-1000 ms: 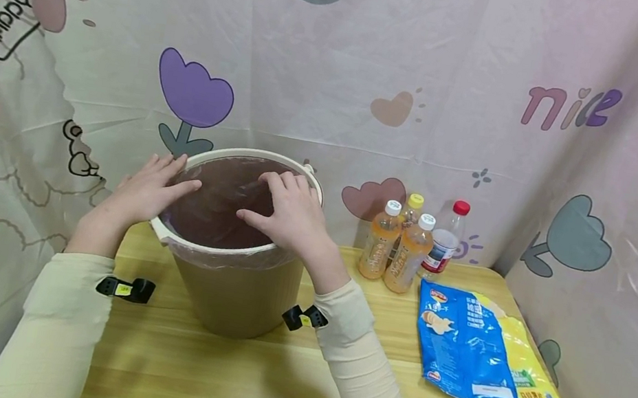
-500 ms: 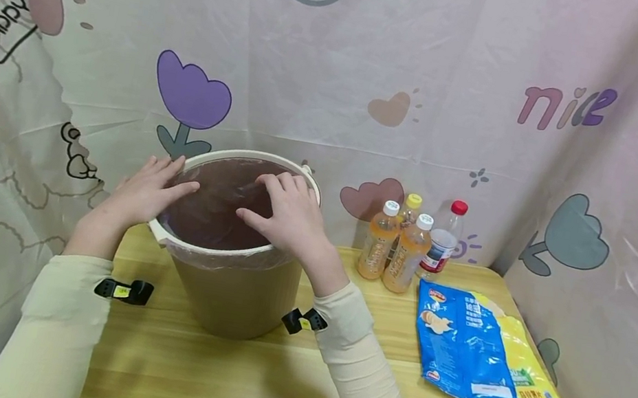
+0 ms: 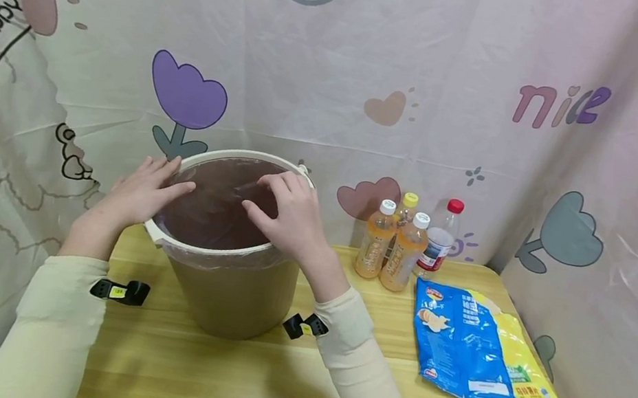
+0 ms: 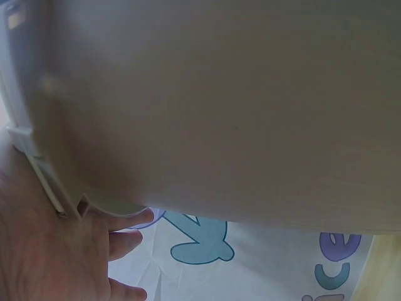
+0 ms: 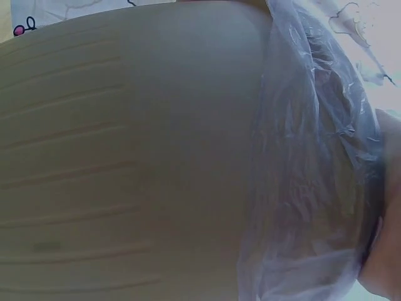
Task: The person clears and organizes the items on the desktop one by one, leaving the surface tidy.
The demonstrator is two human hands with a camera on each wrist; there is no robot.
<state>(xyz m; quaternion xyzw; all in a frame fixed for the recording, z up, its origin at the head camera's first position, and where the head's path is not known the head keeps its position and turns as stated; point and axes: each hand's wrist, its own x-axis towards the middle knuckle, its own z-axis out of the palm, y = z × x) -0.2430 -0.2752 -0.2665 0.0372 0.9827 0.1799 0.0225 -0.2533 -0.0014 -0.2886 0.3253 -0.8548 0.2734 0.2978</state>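
A beige plastic trash bin [image 3: 234, 300] stands upright on the wooden table, lined with a thin translucent bag [image 3: 207, 212] folded over its white rim. On the bin's left side rests my left hand [image 3: 146, 194], fingers extended and thumb over the opening. The left wrist view shows the bin's outer wall [image 4: 238, 113] and that hand's palm against the rim, its fingers spread. My right hand [image 3: 295, 219] lies over the right rim, fingers bent slightly inward, thumb apart from them. In the right wrist view the bag's folded edge [image 5: 294, 188] hangs outside the bin beside the hand.
Right of the bin stand several plastic bottles, including an orange drink bottle [image 3: 407, 253] and a red-capped bottle [image 3: 440, 239]. Nearer me lie a blue snack bag [image 3: 459, 343] and a yellow snack bag [image 3: 524, 364], overlapping. A printed curtain [image 3: 308, 72] hangs behind the table [image 3: 239, 388].
The head view has shifted slightly, so the scene sits a little further left. My right thumb has risen closer to the fingers. My left hand stays on the rim.
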